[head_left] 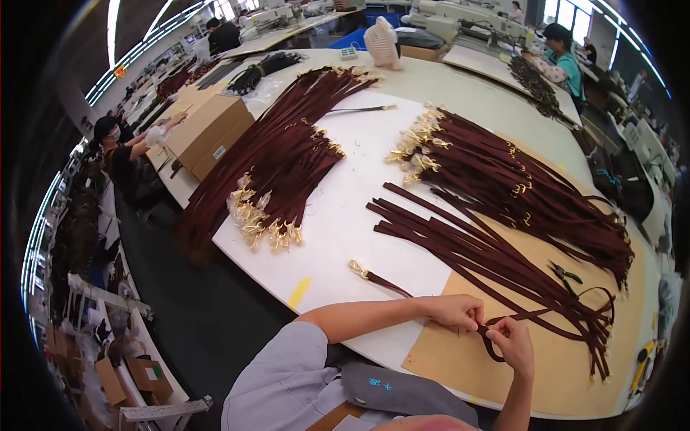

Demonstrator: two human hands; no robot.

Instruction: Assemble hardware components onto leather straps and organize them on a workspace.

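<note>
My left hand (456,312) and my right hand (514,346) are close together above the tan sheet at the table's front edge. Both pinch a dark maroon strap (489,347), which bends into a small loop between and below the fingers. The exact spot they grip is partly covered by the fingertips. Left of my hands lies a gold snap hook (358,269) in clear wrap, on a strap end that runs under my left forearm. Just beyond my hands, several loose maroon straps (445,235) fan out across the table.
Bundles of maroon straps with gold hooks lie at left (287,172) and right (517,172). Green-handled pliers (567,274) and a yellow cutter (644,357) are on the right. A cardboard box (210,136) and white fan (382,43) stand farther back. Other people work around the table.
</note>
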